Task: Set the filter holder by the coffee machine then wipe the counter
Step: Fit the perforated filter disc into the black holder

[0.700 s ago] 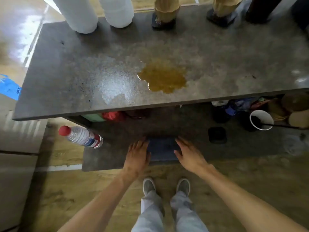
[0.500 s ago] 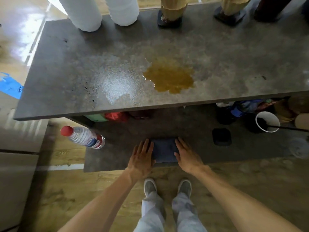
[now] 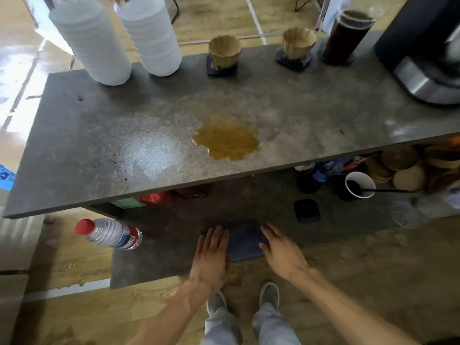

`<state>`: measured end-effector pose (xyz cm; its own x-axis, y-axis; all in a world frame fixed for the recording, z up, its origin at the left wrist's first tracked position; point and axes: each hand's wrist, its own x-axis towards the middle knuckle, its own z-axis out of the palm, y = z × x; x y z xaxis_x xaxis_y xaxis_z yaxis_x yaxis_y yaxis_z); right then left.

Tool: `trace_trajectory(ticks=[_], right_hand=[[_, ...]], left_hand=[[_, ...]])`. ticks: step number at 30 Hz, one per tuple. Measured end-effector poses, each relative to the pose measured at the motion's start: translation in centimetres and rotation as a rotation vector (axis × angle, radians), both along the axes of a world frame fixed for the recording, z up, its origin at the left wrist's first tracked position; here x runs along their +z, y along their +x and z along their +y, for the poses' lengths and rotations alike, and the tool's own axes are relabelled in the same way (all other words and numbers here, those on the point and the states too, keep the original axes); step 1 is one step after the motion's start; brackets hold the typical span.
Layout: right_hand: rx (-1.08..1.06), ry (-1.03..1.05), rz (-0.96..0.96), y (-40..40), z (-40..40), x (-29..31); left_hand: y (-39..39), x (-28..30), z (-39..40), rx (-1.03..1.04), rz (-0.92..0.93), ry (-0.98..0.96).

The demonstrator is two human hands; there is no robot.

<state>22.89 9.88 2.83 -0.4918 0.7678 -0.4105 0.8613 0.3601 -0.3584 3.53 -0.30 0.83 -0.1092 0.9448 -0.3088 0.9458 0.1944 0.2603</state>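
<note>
A brown coffee spill (image 3: 227, 141) lies in the middle of the grey counter (image 3: 99, 125). A folded dark blue cloth (image 3: 245, 241) rests on the lower shelf (image 3: 154, 260) near its front edge. My left hand (image 3: 211, 255) lies flat against the cloth's left side and my right hand (image 3: 280, 250) against its right side, fingers straight. Two filter holders with brown paper filters stand at the counter's back, one (image 3: 224, 56) in the centre and one (image 3: 296, 49) nearer the coffee machine (image 3: 428, 58) at the far right.
Two stacks of white cups (image 3: 117, 38) stand at the back left. A tall dark container (image 3: 346, 36) stands beside the machine. On the shelf are a lying water bottle (image 3: 109, 234), a small black lid (image 3: 306, 210), a white cup (image 3: 359, 184) and clutter at the right.
The view has tilted up, so the coffee machine and the counter's back edge show now. Both hands stay on either side of the cloth on the shelf.
</note>
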Motion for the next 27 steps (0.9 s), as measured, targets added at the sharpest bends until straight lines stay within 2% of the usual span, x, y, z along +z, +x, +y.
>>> trace_trajectory(ticks=[2, 5, 8, 10, 13, 18, 22, 24, 27], right_hand=[[-0.063, 0.012, 0.023, 2.5, 0.7, 0.9], [-0.160, -0.011, 0.012, 6.6, 2.7, 1.1], [-0.326, -0.104, 0.034, 10.1, 6.0, 0.2], [-0.401, -0.173, 0.049, 11.7, 8.6, -0.5], [-0.359, -0.207, 0.003, 13.0, 11.8, -1.9], [-0.253, -0.193, -0.017, 12.8, 14.9, -3.9], [-0.412, -0.285, 0.056, 11.9, 15.9, -4.8], [-0.494, -0.327, 0.099, 11.8, 16.1, -5.1], [-0.510, -0.342, 0.128, 12.3, 15.8, -5.2]], left_hand=[[1.8, 1.0, 1.4, -0.004, -0.054, 0.034], [5.2, 2.1, 4.2, 0.015, -0.182, -0.041], [9.0, 1.6, 8.4, 0.233, -0.484, -0.189], [11.3, 0.6, 11.4, 0.372, -0.584, -0.290], [14.0, -0.7, 14.8, 0.500, -0.567, -0.338], [18.4, -2.1, 19.0, 0.582, -0.478, -0.344], [20.5, -2.3, 20.3, 0.751, -0.507, -0.287], [20.6, -2.9, 20.3, 0.869, -0.581, -0.267], [20.6, -3.0, 19.7, 1.022, -0.676, -0.222]])
